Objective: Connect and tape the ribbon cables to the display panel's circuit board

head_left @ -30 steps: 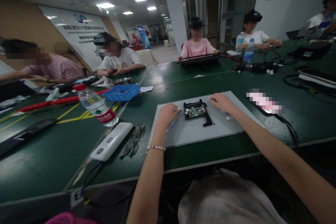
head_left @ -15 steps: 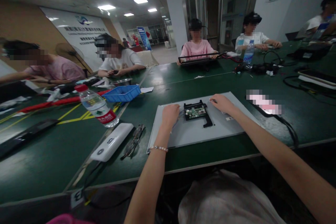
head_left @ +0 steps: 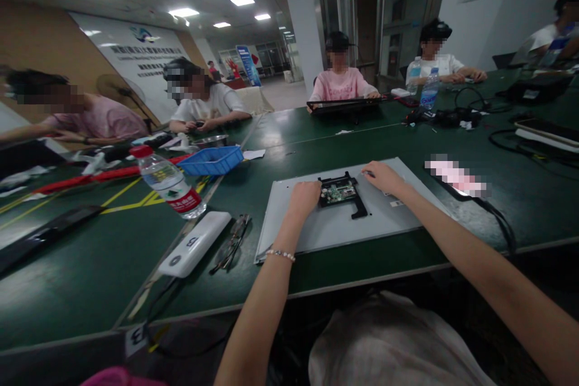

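Observation:
A flat grey metal panel [head_left: 294,235] lies in front of me on the table. On it sits a black bracket frame [head_left: 360,207] with a green circuit board [head_left: 338,193] inside. My left hand [head_left: 306,198] is closed at the left edge of the bracket; its fingertips are turned away, so what they pinch is hidden. My right hand [head_left: 384,177] rests over the panel just right of the bracket, fingers curled together. Something small and dark shows at its fingertips, too small to name.
To the left are a white power bank [head_left: 195,245], folded glasses [head_left: 231,243], a water bottle [head_left: 172,187] and a blue tray [head_left: 212,161]. A phone [head_left: 455,178] with a cable lies to the right. Several people work around the green table [head_left: 289,139].
My left hand has moved a little to the right, up against the bracket's left edge. My right hand has stayed almost in place.

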`<state>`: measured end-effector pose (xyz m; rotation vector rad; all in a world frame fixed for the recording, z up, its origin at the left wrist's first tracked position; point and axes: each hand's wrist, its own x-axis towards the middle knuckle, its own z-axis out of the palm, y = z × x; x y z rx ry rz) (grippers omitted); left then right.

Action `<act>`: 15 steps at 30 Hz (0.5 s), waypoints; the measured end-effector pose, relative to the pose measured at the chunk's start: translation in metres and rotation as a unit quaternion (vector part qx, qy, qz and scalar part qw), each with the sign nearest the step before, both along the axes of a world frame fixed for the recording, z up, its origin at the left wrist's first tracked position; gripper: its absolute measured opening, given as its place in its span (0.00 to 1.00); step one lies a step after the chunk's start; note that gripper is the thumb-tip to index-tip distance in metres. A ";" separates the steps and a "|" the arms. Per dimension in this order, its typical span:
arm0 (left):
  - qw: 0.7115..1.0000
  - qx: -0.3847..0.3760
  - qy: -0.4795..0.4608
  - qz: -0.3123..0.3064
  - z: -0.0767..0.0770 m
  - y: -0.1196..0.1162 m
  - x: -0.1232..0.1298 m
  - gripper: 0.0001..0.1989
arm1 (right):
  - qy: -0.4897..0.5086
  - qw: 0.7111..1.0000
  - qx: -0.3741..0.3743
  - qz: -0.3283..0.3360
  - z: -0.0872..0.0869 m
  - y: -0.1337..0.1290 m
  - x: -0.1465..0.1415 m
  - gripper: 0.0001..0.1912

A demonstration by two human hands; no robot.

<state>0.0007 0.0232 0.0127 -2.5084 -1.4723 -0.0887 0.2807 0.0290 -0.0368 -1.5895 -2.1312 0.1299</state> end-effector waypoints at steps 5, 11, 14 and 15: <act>1.000 -0.007 0.006 -0.028 0.000 -0.004 -0.001 0.18 | -0.001 1.000 -0.003 -0.001 0.001 0.000 0.000 0.15; 1.000 0.003 -0.007 -0.028 0.002 -0.007 -0.002 0.18 | 0.001 1.000 -0.002 0.002 0.000 0.000 0.001 0.14; 1.000 0.003 -0.015 -0.017 0.005 -0.009 -0.001 0.18 | 0.001 1.000 -0.004 -0.006 0.000 0.002 0.001 0.14; 1.000 0.000 -0.017 -0.014 0.006 -0.010 -0.001 0.18 | 0.002 1.000 -0.002 -0.008 -0.001 0.002 0.001 0.15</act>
